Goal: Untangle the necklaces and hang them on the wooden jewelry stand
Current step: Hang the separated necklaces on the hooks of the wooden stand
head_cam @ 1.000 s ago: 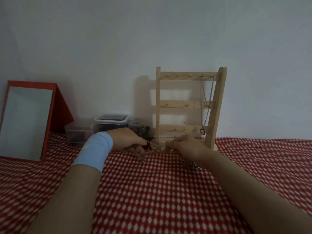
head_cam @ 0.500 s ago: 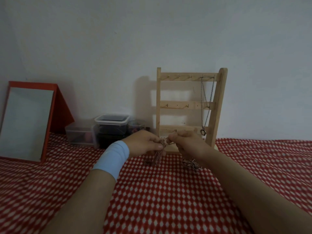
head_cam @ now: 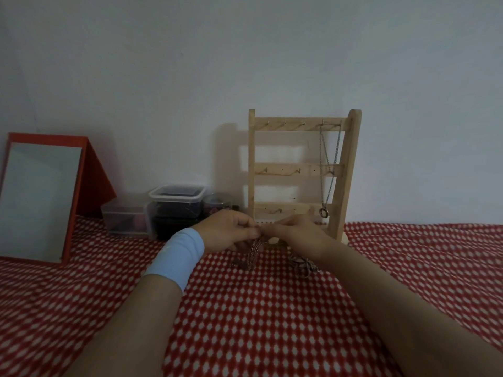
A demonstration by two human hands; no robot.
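Drawn together, left hand (head_cam: 226, 233) and right hand (head_cam: 298, 233) pinch tangled necklaces (head_cam: 254, 251) before the wooden stand (head_cam: 351, 159), boxes (head_cam: 177, 205) alongside.

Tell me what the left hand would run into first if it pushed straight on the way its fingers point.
The right hand: the left hand points rightward at it, fingertips nearly meeting on the tangled necklaces both pinch. Depth looks matched, though unclear.

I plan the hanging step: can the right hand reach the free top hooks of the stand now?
Probably yes: the right hand is close before the stand, nothing lies between, and the left top hooks are bare. It pinches the chains, though.
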